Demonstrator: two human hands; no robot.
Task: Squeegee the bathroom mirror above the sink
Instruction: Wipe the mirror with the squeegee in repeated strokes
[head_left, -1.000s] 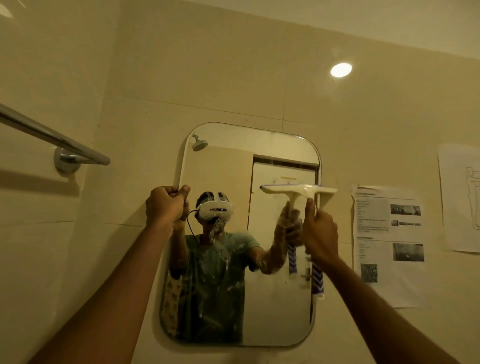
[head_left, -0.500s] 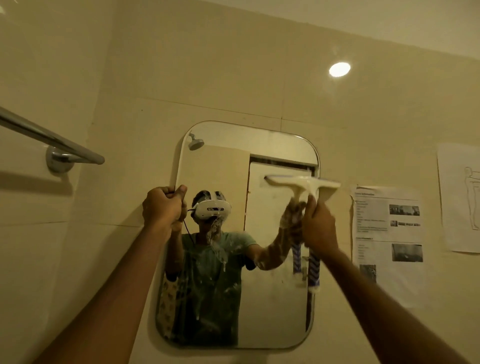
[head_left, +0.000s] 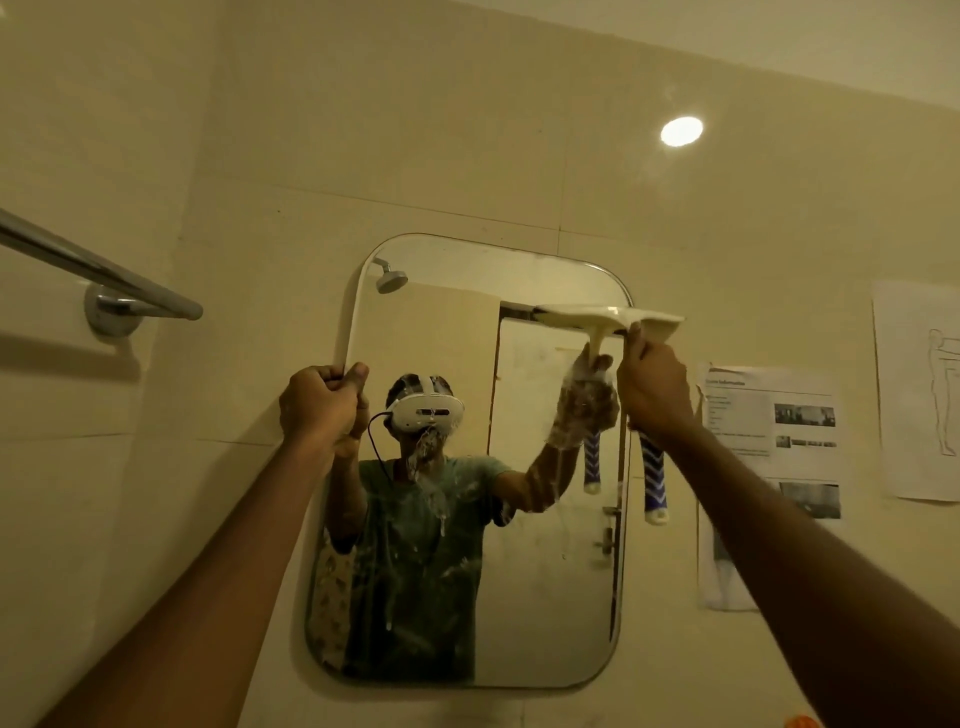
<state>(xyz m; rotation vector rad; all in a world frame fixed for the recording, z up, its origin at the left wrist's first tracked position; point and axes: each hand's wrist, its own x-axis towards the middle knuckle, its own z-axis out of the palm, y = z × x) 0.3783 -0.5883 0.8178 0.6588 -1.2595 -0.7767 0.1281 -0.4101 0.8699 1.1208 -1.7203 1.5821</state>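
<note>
Gripping the squeegee (head_left: 608, 318) by its handle, the right hand (head_left: 655, 387) holds the tool at the upper right corner of the mirror (head_left: 545, 597). The fingers are curled round the upper part of the handle. The lower part, patterned in blue and white chevrons, hangs below the hand, over the mirror's right edge. The pale blade head lies roughly level, just under the top edge of the mirror. Its right end projects past the right edge, over the tiled wall (head_left: 467, 130). The blade appears to lie against the glass, but firm contact cannot be confirmed.

The left hand (head_left: 322, 402) is clamped on the mirror's left edge, in its upper half. Its fingers are curled round the rim and its thumb lies over the front. The two hands are well apart, one at each side edge of the mirror.

The mirror has rounded corners and is fixed to the beige wall. White foam streaks and drips cover the centre and lower left of the glass. The strip along the right edge looks clearer.

A chrome towel bar (head_left: 104, 270) is mounted on the wall to the left of the mirror. A printed sheet (head_left: 769, 415) is stuck to the wall just beside the mirror's right edge. A second sheet (head_left: 919, 395), bearing a line drawing of a figure, hangs further right. A bright round light spot (head_left: 681, 131) shows on the wall above the mirror's upper right corner.
</note>
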